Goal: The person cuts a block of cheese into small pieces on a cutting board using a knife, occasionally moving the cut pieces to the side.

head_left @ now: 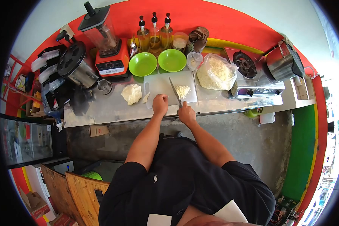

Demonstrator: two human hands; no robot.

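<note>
My right hand grips the handle of a knife whose blade points away from me over a white cutting board. A small heap of chopped pale vegetable lies on the board just right of the blade. My left hand rests as a fist on the board's near edge, holding nothing I can see. A pale cabbage chunk sits on the steel counter to the left of the board, with a small piece beside it.
Two green bowls stand behind the board, with bottles at the wall. A red blender and steel pot are at left. A bag of shredded vegetable, gas stove and kettle are at right.
</note>
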